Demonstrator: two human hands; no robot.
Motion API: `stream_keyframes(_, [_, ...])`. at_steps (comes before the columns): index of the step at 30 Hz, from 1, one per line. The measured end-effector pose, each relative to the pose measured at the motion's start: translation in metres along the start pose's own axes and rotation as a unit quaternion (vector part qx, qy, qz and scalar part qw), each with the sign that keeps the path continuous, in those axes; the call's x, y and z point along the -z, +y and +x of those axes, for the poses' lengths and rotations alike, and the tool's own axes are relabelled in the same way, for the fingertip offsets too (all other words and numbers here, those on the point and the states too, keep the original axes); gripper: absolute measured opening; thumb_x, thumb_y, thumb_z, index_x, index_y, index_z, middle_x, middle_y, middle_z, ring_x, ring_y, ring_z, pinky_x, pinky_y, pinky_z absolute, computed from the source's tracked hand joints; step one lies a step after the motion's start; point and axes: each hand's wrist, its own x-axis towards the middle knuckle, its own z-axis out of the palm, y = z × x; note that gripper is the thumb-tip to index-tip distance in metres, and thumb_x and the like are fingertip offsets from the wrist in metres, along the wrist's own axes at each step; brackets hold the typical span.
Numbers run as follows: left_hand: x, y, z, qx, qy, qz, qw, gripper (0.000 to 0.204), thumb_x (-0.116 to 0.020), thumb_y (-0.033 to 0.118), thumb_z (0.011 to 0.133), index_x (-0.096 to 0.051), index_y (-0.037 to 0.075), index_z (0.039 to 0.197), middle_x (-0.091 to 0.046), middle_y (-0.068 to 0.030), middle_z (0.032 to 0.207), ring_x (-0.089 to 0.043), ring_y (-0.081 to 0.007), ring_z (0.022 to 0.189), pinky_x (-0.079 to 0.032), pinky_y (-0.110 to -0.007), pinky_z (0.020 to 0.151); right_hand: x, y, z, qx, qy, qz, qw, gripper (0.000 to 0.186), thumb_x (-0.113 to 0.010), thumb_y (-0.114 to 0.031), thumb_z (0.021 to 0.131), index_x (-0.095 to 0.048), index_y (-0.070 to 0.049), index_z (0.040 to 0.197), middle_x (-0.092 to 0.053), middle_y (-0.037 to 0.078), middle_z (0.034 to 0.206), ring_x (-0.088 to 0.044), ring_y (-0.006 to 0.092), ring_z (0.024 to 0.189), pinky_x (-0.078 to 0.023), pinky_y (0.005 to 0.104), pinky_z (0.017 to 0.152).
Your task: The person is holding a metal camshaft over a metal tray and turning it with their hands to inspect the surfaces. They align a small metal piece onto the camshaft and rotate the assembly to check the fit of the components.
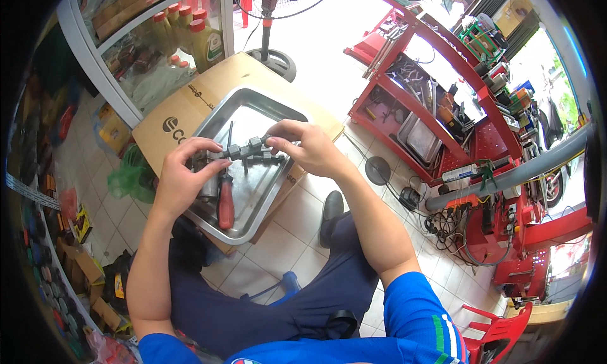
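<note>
Over the metal tray (269, 215), a dark grey metal shaft with blocky raised sections (243, 150) is held level between my two hands. My left hand (180, 174) has its thumb and fingers closed round the left end. At the right end, the thumb and fingertips of my right hand (310, 148) pinch it. Just beneath lies a second dark metal piece with a stem (262, 160), partly covered by the shaft. A screwdriver with a red and black handle (226, 203) rests in the tray beside my left thumb. Next to it a silvery cylindrical part (208, 188) is half hidden by that hand.
The tray stands on a cardboard box (183, 105). To the left are a glass cabinet with red-capped bottles (205, 45) and a green net bag (131, 177). A fan base (272, 64) stands behind. Right are a red tool cart (404, 105) and tangled cables (446, 225).
</note>
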Motion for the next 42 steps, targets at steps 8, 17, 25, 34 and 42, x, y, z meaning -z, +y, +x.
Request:
stream_keyframes(8, [-0.007,-0.003,-0.002,-0.018,0.009,0.027,0.999,0.024,-0.081,0.015,0.089,-0.072,0.000,0.104,-0.073,-0.0083,0.101,-0.067,-0.0198,0.100,-0.050,-0.032,0.091,0.002,-0.004,-0.002,-0.001,0.003,-0.014,1.000,0.027,-0.070,-0.022,0.100,-0.070,0.001,0.114,-0.076,0.014,0.103,-0.075,0.0229,0.100,-0.056,0.0347,0.089])
stream_keyframes(17, [-0.007,-0.001,0.000,-0.013,0.004,0.035,0.999,0.018,-0.079,0.007,0.087,-0.073,-0.001,0.101,-0.072,-0.0085,0.109,-0.066,-0.0203,0.106,-0.049,-0.033,0.096,0.003,-0.003,-0.002,0.004,0.005,-0.025,1.000,0.028,-0.070,-0.023,0.100,-0.070,0.001,0.114,-0.077,0.015,0.102,-0.075,0.0229,0.100,-0.056,0.0350,0.088])
stream_keyframes(25, [-0.003,-0.007,-0.001,-0.043,-0.031,0.055,0.997,0.025,-0.085,0.013,0.083,-0.074,0.000,0.101,-0.072,-0.0107,0.109,-0.067,-0.0236,0.103,-0.050,-0.034,0.094,0.001,-0.001,-0.001,0.007,0.005,-0.005,1.000,0.028,-0.070,-0.023,0.100,-0.070,0.002,0.115,-0.077,0.015,0.102,-0.075,0.0225,0.100,-0.056,0.0348,0.088])
stream_keyframes(34, [-0.007,0.010,-0.002,0.008,0.012,0.023,1.000,0.019,-0.078,0.013,0.091,-0.073,-0.003,0.099,-0.072,-0.0104,0.102,-0.067,-0.0224,0.101,-0.050,-0.033,0.093,0.001,-0.004,-0.001,0.002,0.001,-0.008,1.000,0.028,-0.071,-0.022,0.099,-0.070,0.002,0.114,-0.076,0.015,0.101,-0.075,0.0226,0.098,-0.056,0.0346,0.088])
stream_keyframes(42, [-0.005,-0.007,0.001,-0.012,-0.010,0.013,1.000,0.019,-0.076,0.014,0.093,-0.073,-0.003,0.100,-0.071,-0.0096,0.108,-0.067,-0.0232,0.103,-0.049,-0.033,0.095,0.001,0.000,0.000,-0.004,-0.007,-0.003,1.000,0.027,-0.070,-0.022,0.101,-0.071,0.000,0.116,-0.076,0.011,0.102,-0.073,0.0192,0.099,-0.055,0.0338,0.091])
